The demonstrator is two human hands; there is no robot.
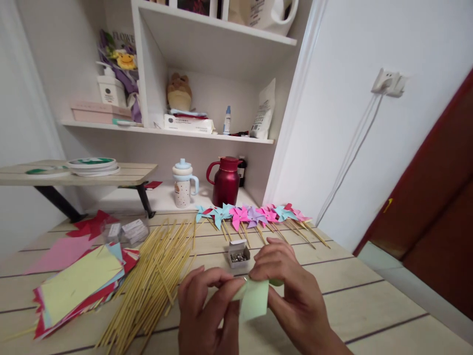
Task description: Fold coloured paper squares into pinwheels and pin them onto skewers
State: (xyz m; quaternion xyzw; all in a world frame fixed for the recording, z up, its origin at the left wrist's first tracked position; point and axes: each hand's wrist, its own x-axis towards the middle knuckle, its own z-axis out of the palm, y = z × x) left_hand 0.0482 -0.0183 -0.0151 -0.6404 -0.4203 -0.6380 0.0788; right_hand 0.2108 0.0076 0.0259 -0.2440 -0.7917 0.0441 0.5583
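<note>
Both hands pinch one piece of light green paper (pixel 254 299) above the front of the table. My left hand (pixel 210 305) is closed on its left edge between thumb and index finger. At the right, my right hand (pixel 291 291) grips the folded upper part, its fingers curled over the paper. A small shiny metal point (pixel 245 279) shows near the left fingertips, too small to make out fully. Just beyond the hands stands an open small white box (pixel 238 257) of metal pins (pixel 240 257). Much of the paper's folding is hidden by fingers.
Thin wooden sticks (pixel 151 276) lie in a heap left of the hands, beside stacked coloured paper sheets (pixel 79 286). Finished paper pinwheels (pixel 254 216) on sticks line the table's back. Behind them stand a red jug (pixel 226 182) and a baby-blue-lidded cup (pixel 182 190).
</note>
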